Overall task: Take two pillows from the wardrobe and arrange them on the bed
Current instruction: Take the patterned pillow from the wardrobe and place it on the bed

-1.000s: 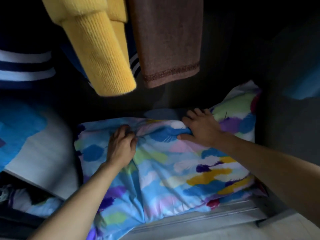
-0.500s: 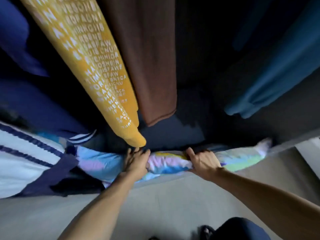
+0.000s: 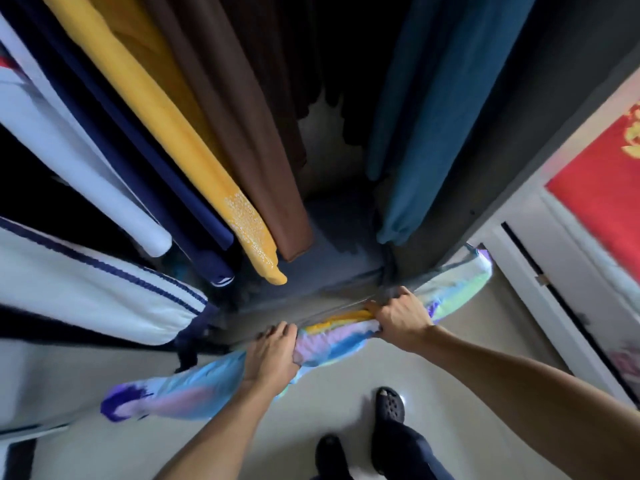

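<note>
The pillow [image 3: 332,341] is seen edge-on, so its broad face is out of sight; at 8 o'clock its end smears into blur, and the middle is covered by the left hand [image 3: 272,355] and right hand [image 3: 401,317]. The hanging clothes [image 3: 194,140] run off the top edge at 12 o'clock. The red poster [image 3: 602,188] is cut at 3 o'clock. The dark clog [image 3: 389,408] hides the foot.

Bare forearms [image 3: 214,434] — black perforated clogs [image 3: 390,408].

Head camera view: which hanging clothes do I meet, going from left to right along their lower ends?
White garment → navy garment → yellow garment → brown garment → teal garment.
</note>
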Available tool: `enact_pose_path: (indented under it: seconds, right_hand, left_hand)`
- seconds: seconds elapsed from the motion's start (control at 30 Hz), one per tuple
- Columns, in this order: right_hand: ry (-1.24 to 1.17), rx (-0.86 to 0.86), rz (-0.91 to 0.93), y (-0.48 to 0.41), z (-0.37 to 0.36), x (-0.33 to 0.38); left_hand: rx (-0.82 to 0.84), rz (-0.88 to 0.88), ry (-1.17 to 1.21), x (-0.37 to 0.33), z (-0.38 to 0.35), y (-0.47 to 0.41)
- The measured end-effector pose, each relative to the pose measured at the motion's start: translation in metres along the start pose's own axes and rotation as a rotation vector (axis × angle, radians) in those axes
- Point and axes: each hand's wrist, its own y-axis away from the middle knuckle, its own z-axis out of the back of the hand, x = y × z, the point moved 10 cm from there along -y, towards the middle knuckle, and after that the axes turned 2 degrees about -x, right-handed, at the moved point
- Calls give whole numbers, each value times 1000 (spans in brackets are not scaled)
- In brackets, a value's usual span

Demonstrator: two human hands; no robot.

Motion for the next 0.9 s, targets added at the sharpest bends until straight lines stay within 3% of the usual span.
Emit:
enact_pose_path:
  seconds: [0.2,0.43,0.6,0.9]
  right_hand:
    - [-115,-5,-167,71,43,-7]
    - [-62,-104,-252,156,119,-1]
    - [-37,-190,-359,225,174,-38]
    - [38,-359,-616,400,215,-151]
  left_hand:
    - [-115,-136,-13,-30,68,46]
    - [-212,-364,-138,-67,138,91]
    - [-429,-599,-158,-138,197,107]
    - [-603,-947,1,-337,250,118]
